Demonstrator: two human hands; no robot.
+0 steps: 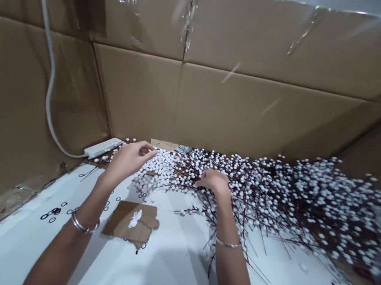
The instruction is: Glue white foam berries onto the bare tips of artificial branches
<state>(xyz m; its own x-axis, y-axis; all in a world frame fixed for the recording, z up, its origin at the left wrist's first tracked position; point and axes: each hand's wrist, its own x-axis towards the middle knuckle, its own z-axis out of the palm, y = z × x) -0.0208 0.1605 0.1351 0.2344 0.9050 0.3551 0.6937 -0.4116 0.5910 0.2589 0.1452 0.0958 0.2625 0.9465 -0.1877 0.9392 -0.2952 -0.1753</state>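
A big heap of thin dark twigs with small white buds (307,200) lies along the back and right of a white table (164,266). My left hand (129,158) hovers over the left end of the heap, fingers curled loosely together, touching the white buds. My right hand (214,181) is closed, fingers tucked into the twigs in the middle of the heap. Both wrists wear thin metal bangles. What the fingers pinch is hidden among the buds.
Cardboard walls (248,108) enclose the table at the back and both sides. A white power strip (103,148) with its cable lies at the back left. A torn cardboard piece (124,221) and small black rings (51,214) lie on the table.
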